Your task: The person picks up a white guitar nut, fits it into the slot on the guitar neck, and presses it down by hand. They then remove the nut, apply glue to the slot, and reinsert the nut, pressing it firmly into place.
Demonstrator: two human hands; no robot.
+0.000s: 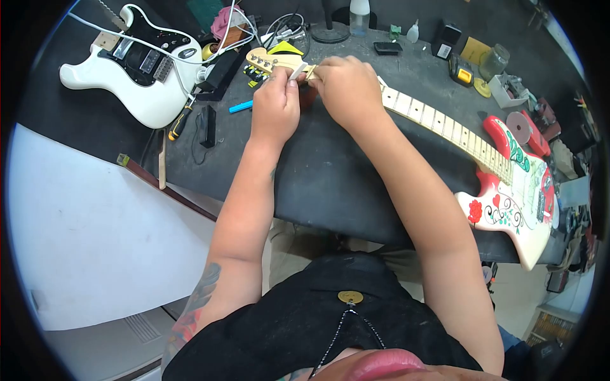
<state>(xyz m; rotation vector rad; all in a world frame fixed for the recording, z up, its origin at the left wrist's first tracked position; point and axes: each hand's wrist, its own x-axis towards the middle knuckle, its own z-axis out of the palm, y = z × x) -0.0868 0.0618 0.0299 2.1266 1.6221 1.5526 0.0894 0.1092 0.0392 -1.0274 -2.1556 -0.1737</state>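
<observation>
An electric guitar (502, 202) with a white and red body painted with roses and scrolls lies across the bench. Its maple neck (438, 119) runs up and left to the headstock (262, 59). Just beside the headstock, my left hand (277, 105) is closed in a pinch on a small pale flat strip (297, 71). My right hand (351, 89) bends over the nut end of the neck, its fingers curled down and pressed together close to the strip. Whatever lies under those fingertips is hidden by the hand.
A white guitar body (136, 82) lies at the back left, with a screwdriver (180, 122) and a black box-like device (208, 126) near it. A blue stick (241, 106) is by my left wrist. Bottle (359, 18), tape measure (461, 71) and jar (494, 61) stand along the back.
</observation>
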